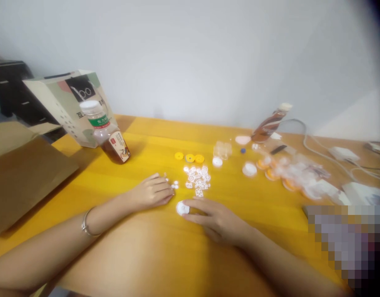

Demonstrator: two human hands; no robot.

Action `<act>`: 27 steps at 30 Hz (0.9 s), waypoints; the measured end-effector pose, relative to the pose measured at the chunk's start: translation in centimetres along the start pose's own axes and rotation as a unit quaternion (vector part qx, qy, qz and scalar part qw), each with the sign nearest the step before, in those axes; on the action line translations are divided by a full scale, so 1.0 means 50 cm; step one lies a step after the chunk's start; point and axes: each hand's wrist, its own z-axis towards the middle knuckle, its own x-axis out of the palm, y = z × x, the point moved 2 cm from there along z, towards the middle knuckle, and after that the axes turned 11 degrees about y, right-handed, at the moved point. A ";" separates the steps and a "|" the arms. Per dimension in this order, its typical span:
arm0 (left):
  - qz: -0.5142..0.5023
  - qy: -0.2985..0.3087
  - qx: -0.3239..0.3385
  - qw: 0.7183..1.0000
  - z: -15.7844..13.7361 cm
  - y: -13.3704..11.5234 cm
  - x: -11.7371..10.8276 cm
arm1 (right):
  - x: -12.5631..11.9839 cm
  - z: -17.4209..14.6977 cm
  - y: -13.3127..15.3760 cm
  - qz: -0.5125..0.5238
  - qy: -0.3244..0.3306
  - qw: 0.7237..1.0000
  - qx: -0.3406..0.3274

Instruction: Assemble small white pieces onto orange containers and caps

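On the yellow wooden table, my right hand (219, 218) grips a round white plastic disc (182, 208) by its right edge, thumb on the near side and fingers on the far side. To its left my left hand (151, 192) lies palm down with the fingers stretched out. Its fingertips are beside a few tiny white pieces (175, 185); the thumb is hidden. Just beyond my right hand spreads a cluster of small white openwork parts (198, 178). Several yellow discs (190, 158) lie in a row behind the cluster, with a white round piece (217, 161) to their right.
At left stand a tea bottle (111, 140), a printed paper bag (63, 107) and a cardboard box (29, 177). Toward the right are a tilted brown drink bottle (267, 126), a white round container (249, 169), orange pieces in clear plastic (289, 175) and white cables (320, 152).
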 end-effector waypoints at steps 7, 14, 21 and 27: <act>-0.061 -0.015 0.035 0.997 0.003 -0.020 -0.017 | 0.002 0.002 -0.003 0.015 0.026 1.000 -0.005; -0.092 0.050 0.053 0.993 0.014 -0.042 -0.019 | 0.007 0.000 -0.008 0.042 0.023 0.999 -0.010; -0.128 0.043 0.038 0.990 0.017 -0.041 -0.009 | 0.006 0.001 -0.009 0.049 0.029 0.998 -0.009; -0.128 0.051 0.036 0.990 0.020 -0.041 -0.014 | 0.004 0.001 -0.008 0.047 0.022 0.999 -0.013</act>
